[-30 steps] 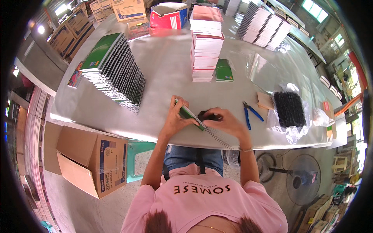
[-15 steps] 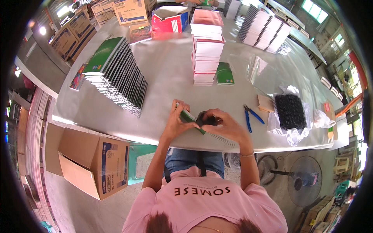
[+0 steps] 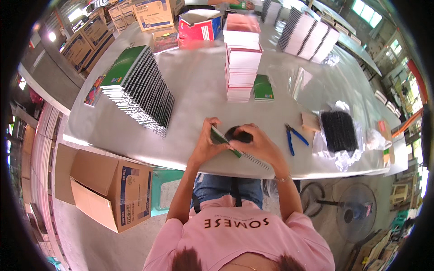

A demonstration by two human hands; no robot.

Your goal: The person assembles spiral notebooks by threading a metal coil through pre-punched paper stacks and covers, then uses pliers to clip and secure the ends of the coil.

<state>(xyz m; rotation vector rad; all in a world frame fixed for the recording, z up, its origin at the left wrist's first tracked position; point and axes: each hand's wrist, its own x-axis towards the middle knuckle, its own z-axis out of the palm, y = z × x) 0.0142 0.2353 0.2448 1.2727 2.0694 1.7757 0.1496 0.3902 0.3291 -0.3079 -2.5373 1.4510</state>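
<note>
My left hand is closed on a small green-covered notebook, held tilted just above the table near its front edge. A spiral binding coil runs along the notebook's edge and sticks out below my right hand. That hand is curled around a dark, rounded thing beside the notebook, its kind mostly hidden by the fingers. To the right lie blue-handled pliers with their handles spread. Beyond them a heap of black coils rests on white plastic.
A tall stack of green spiral notebooks stands left on the table. Pink-covered book blocks rise ahead, beside a flat green notebook. An open carton is below left; a fan stands below right. Another person's hand shows far off.
Both hands stay at the notebook. My right hand has turned slightly over the dark thing, and the coil's free end shows more clearly. The whole view has shifted a little.
</note>
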